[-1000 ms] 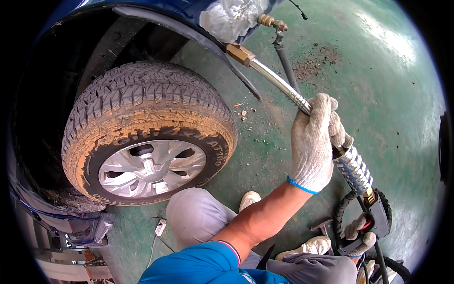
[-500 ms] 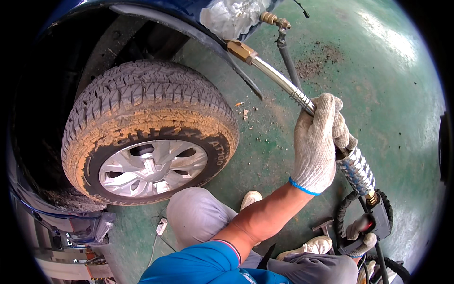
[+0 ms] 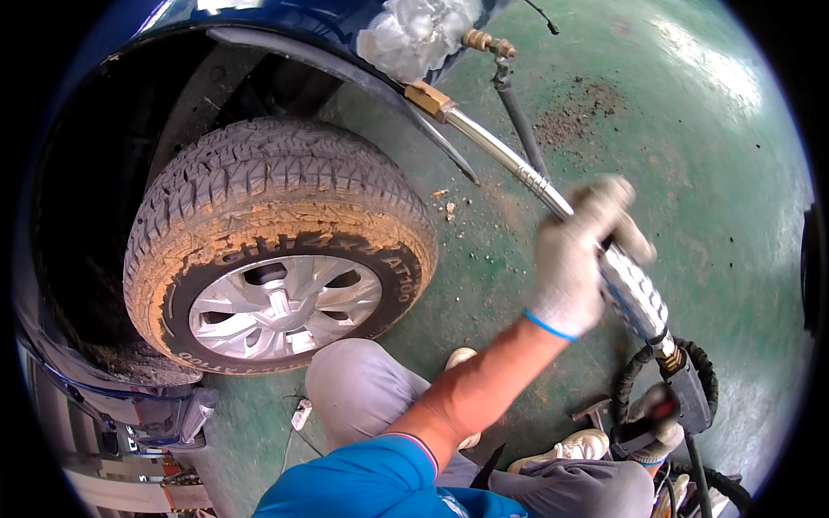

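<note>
A slide hammer (image 3: pixel 501 155) runs aslant from the blue car body to the lower right. Its brass-coloured end block (image 3: pixel 427 101) meets the edge of the panel, by a pale crumpled patch (image 3: pixel 419 39). My left hand (image 3: pixel 579 259), in a white knitted glove and smeared by motion, is closed round the shaft at the upper end of the ribbed silver weight (image 3: pixel 637 292). At the lower right my gloved right hand (image 3: pixel 661 432) grips the dark handle (image 3: pixel 688 399) on the tool's rear end; some of its fingers are hidden.
A muddy tyre on a silver wheel (image 3: pixel 281 306) stands at left under the wheel arch. A hose with brass fittings (image 3: pixel 522 121) hangs near the panel. A hammer (image 3: pixel 591 410) and black cables (image 3: pixel 721 488) lie near my shoe (image 3: pixel 583 445). Grit (image 3: pixel 587 108) lies on the green floor.
My left hand and the ribbed weight have slid a little up and left along the shaft. The handle and my right hand have shifted only slightly.
</note>
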Tool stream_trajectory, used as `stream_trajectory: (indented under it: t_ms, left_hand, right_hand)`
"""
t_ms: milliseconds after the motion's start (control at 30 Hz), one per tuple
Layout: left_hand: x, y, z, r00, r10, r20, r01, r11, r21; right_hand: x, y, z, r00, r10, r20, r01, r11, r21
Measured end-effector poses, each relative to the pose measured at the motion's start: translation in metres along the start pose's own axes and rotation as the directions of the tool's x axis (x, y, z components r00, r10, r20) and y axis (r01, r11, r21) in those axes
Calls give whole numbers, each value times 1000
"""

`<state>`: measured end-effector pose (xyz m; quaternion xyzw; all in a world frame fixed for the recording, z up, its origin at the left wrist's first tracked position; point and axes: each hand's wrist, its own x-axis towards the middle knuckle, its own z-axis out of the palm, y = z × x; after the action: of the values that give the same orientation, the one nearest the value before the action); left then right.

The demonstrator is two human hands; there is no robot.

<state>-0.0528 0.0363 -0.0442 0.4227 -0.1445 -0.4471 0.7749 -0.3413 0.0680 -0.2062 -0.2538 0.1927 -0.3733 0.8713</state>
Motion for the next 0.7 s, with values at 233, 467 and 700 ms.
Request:
stream_trajectory:
  t_ms: [233, 467, 700]
  left_hand:
    - [20, 45, -18, 984, 166, 60, -166, 986, -2]
    - [-50, -92, 15, 983, -150, 109, 158, 985, -68]
    - [-30, -63, 14, 990, 13, 138, -3, 998, -70]
  right_hand:
    - [-3, -6, 0, 994, -73, -78, 65, 993, -96]
    - [-11, -22, 6, 998, -40, -41, 40, 999, -16]
    - [-8, -14, -8, 1000, -19, -9, 19, 999, 46]
